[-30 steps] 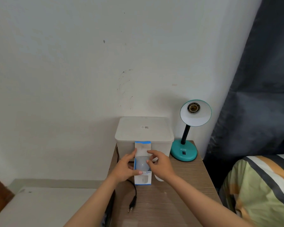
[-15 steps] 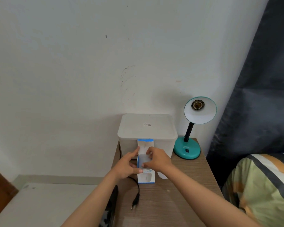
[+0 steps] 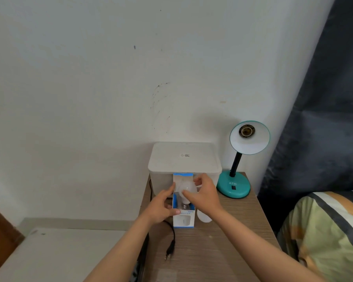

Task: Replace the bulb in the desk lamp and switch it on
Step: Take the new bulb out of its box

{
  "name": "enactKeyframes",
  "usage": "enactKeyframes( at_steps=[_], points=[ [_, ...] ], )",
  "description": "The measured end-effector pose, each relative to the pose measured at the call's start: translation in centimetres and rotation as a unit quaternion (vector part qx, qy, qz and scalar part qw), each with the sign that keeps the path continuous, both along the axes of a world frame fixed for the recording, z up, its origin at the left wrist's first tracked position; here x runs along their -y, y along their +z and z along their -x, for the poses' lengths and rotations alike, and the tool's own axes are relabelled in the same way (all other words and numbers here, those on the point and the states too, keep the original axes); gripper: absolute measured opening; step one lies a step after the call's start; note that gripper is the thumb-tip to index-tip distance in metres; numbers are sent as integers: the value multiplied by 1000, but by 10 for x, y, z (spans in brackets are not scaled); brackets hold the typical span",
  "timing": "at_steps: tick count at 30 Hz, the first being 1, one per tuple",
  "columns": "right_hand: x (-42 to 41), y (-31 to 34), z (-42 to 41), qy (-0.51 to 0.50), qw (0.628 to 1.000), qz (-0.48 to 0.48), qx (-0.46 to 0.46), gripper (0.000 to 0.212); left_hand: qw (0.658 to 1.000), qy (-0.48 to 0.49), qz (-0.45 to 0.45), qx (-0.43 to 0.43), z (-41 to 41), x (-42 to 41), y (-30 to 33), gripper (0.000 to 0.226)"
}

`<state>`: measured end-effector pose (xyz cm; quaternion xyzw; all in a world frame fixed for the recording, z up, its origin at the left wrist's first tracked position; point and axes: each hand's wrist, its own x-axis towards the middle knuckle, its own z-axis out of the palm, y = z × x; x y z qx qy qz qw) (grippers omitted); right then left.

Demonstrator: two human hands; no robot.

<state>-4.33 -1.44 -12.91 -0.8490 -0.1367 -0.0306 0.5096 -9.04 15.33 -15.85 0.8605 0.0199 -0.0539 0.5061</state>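
new bulb (image 3: 186, 187): white globe half out of the open top of its carton, screw base still inside, visible through the cut-out front
bulb carton (image 3: 183, 219): blue and white, upright on the desk, top flap raised against the storage box
right hand (image 3: 204, 193): thumb and fingers pinch the globe of the new bulb from the right side
left hand (image 3: 161, 208): wrapped round the left side of the bulb carton, thumb across its front, steadying it
desk lamp (image 3: 239, 159): teal base and shade, black neck, at the back right corner of the desk; shade tilted toward the camera, socket (image 3: 246, 131) bare
second bulb (image 3: 204, 217): white, lying on the desk just right of the carton, partly hidden by the right wrist
plug (image 3: 170, 250): black, lying loose on the desk with its cord curving back toward the carton
storage box (image 3: 184, 159): white, lidded, against the wall behind the carton
desk (image 3: 222, 251): wood-grain top
bed (image 3: 330, 231): striped cover, at the right
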Motion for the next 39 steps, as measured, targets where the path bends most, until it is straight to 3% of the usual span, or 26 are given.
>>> enactKeyframes(
  at_steps=[4,8,12,15,17,22,32,39],
  points=[
    [8,12,3,-15,994,-99,45,33,1000,10,-6,8,1,4,-1,87],
    [18,28,5,15,987,-162,16,21,999,11,-31,26,4,6,-2,82],
    [23,27,2,19,997,-65,-22,28,999,19,-33,31,6,8,-3,80],
    [25,23,5,10,999,38,-29,22,999,25,-28,33,8,12,-1,75],
    [27,22,8,11,997,64,-38,16,999,31,-25,31,8,13,-2,69],
    [30,16,13,33,988,136,-69,31,997,56,-40,30,10,14,-4,67],
    [25,2,20,64,964,257,39,28,997,61,-46,33,9,13,-9,69],
    [16,2,22,20,964,252,84,23,997,63,-38,33,8,13,-12,69]
  ],
)
